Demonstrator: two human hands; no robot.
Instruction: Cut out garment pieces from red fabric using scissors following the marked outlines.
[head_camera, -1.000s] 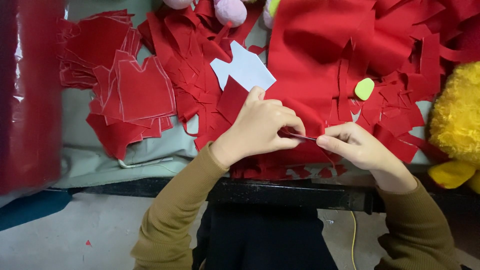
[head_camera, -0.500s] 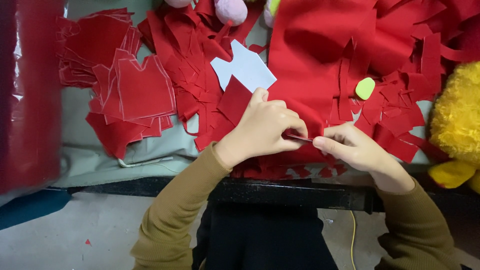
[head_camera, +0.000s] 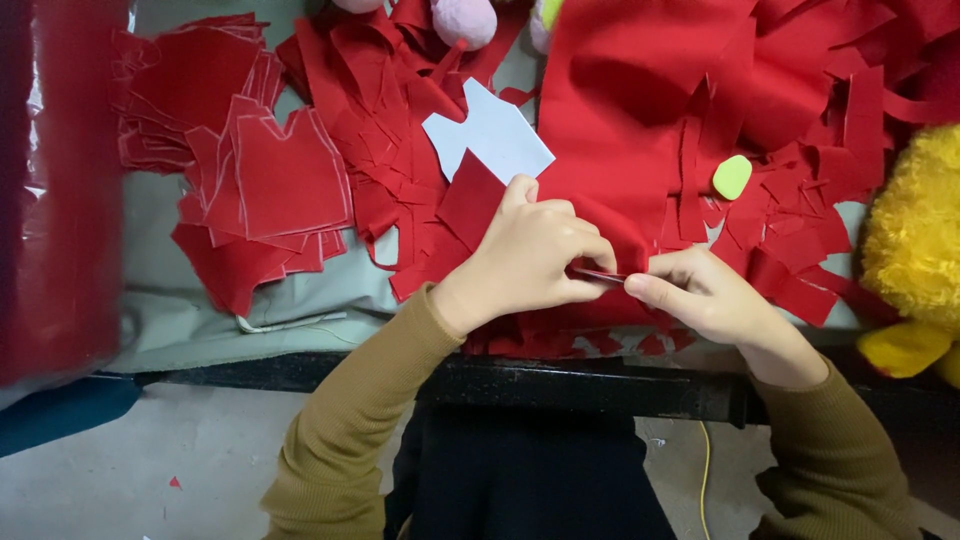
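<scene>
- Left hand, centre of the frame: fingers curled down, pinching one end of a small red fabric piece against the cloth below.
- Right hand, just right of centre: thumb and forefinger closed on the other end of the same red fabric piece, fingertips nearly touching those of the left.
- Red fabric piece: thin, seen edge-on, stretched between the two hands above the near edge of the bench; exact shape not discernible.
- Olive-brown sleeves on both arms, entering from the lower frame.
- White paper pattern, garment-shaped, upper centre, just above the left hand, lying on red scraps.
- Stack of cut red pieces, garment-shaped, upper left, well apart from the hands.
- Large red cloth, upper centre to right, partly under both hands.
- Loose red scraps scattered right of centre and along the near edge.
- Small yellow-green chalk-like piece, right of centre, on the red cloth, near the right hand but apart from it.
- Yellow plush toy at the right edge.
- Pink plush shapes at the top edge.
- Red roll in clear wrap along the left edge.
</scene>
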